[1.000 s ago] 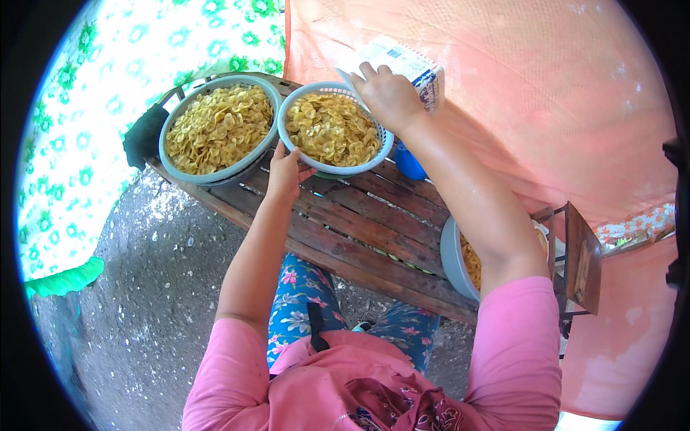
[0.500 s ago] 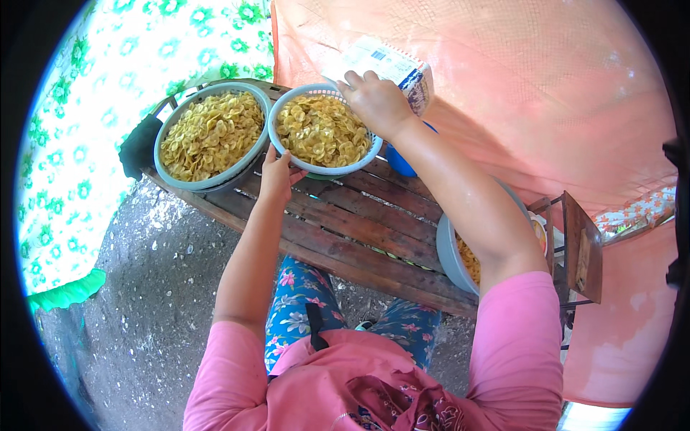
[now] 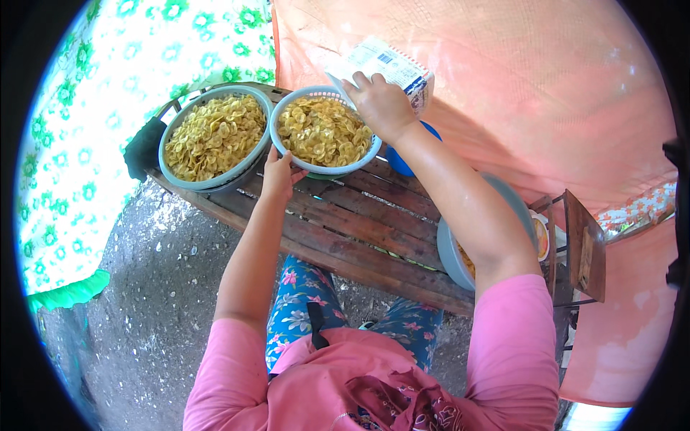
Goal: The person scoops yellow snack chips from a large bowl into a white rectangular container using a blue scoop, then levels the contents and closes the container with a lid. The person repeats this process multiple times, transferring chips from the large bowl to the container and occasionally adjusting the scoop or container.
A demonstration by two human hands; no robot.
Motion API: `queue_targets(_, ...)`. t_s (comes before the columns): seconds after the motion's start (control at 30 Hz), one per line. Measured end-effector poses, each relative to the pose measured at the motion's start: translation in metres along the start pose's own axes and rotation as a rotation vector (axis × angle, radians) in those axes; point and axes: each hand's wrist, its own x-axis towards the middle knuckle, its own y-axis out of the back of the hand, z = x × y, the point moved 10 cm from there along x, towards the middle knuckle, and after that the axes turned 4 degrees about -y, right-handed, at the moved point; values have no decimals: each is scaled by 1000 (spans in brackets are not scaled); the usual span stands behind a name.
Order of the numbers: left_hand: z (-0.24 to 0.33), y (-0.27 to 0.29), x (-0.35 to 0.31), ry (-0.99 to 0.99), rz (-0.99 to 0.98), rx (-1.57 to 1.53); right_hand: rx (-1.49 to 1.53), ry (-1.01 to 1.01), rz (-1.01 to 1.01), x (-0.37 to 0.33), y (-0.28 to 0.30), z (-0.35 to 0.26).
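Note:
A pale blue-grey plastic basket [image 3: 323, 171] heaped with thin yellow chips [image 3: 323, 133] stands on a slatted wooden bench. My left hand [image 3: 279, 176] grips its near left rim, thumb on top and fingers underneath. At the basket's far right edge, my right hand [image 3: 384, 106] has its fingers bent over a flat white piece [image 3: 339, 85]. Whether that piece belongs to the printed carton-like package [image 3: 392, 63] just behind it, I cannot tell. A second basket [image 3: 164, 154] full of the same chips [image 3: 215, 136] sits to the left, its rim close to the first.
The wooden bench [image 3: 359, 208] runs across in front of me. A blue container [image 3: 399, 162] is partly hidden behind my right forearm. To the right stands a grey tub [image 3: 449, 251] holding yellow-orange pieces, beside a wooden chair-like frame [image 3: 581, 244]. An orange sheet [image 3: 517, 93] hangs behind.
My right hand has shifted slightly right and nearer, off the basket's far rim, and the white piece under its fingers now shows more. My left hand stays on the rim.

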Motion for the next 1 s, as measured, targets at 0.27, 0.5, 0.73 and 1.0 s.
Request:
queue_targets(0.27, -10, 10, 7, 10, -3, -57, 105, -356, 235, -9, 36, 59)
queue_targets(0.5, -18, 12, 10, 59, 17, -52, 251, -623, 233, -39, 29, 91)
queue_targets(0.73, -17, 0, 0, 74, -18, -51, 185, -518, 158, -43, 13, 72)
queue_targets(1.0, -18, 0, 1, 78, -54, -78, 228, -609, 121, -56, 16, 84)
